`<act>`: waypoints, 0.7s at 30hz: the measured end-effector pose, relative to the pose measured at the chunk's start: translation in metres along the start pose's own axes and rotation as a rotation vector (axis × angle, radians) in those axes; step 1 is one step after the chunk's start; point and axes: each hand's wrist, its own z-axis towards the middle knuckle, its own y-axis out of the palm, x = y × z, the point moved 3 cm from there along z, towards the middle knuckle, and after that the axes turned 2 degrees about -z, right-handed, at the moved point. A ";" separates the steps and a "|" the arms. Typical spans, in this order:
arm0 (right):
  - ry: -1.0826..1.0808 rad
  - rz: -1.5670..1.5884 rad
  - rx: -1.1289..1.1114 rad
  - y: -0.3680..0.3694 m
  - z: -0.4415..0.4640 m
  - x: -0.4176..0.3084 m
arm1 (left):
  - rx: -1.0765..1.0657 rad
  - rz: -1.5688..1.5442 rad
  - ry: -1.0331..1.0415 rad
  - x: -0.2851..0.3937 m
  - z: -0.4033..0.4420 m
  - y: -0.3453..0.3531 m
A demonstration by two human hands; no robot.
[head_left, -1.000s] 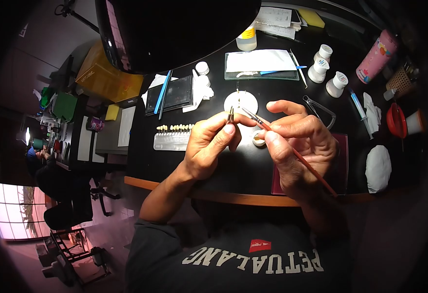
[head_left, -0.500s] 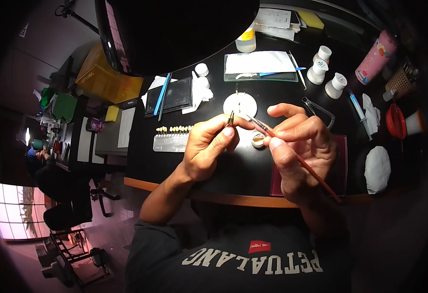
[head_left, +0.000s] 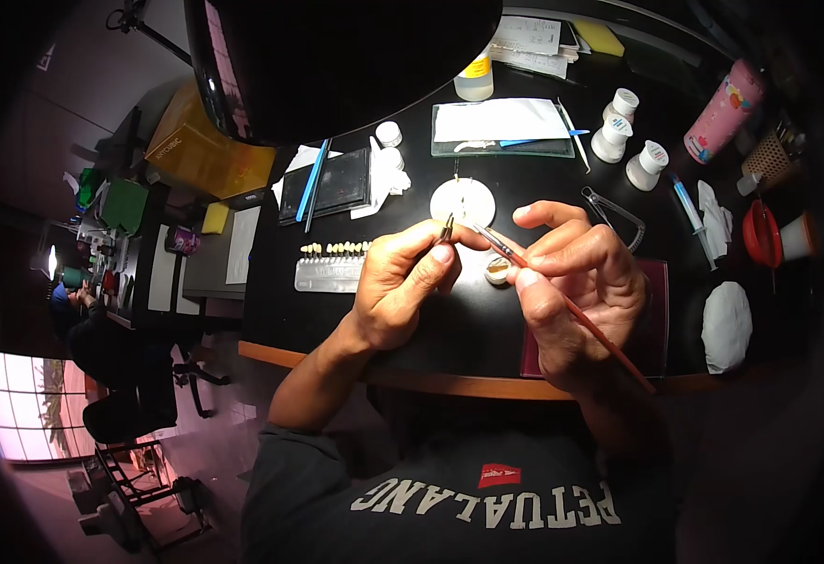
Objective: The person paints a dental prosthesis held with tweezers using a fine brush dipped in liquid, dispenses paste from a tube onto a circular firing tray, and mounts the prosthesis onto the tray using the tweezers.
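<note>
Pinching the small metal-tipped piece (head_left: 447, 229) between thumb and index finger, our left hand (head_left: 396, 282) lets its point stand above the grip, probably so that the point is free and steady. Our right hand (head_left: 583, 282) grips the red-handled brush (head_left: 592, 322) close to its ferrule, perhaps for fine control; its tip extends past our fingers, near the left index finger. Whether they touch, we cannot tell. The white round dish (head_left: 451, 199) lies just beyond, seemingly for easy reach.

Slim metallic piece (head_left: 447, 228) mostly hidden in the left grip (head_left: 401, 287), its tip too small for detail
</note>
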 end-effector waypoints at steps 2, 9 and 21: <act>-0.037 -0.016 0.028 0.000 0.000 0.000 | -0.007 0.003 0.000 0.001 0.000 0.000; -0.142 -0.179 -0.030 0.004 0.005 -0.007 | 0.000 0.005 0.004 0.000 0.000 0.001; -0.172 -0.342 0.019 0.009 0.002 -0.011 | 0.078 0.204 0.101 0.007 -0.001 0.005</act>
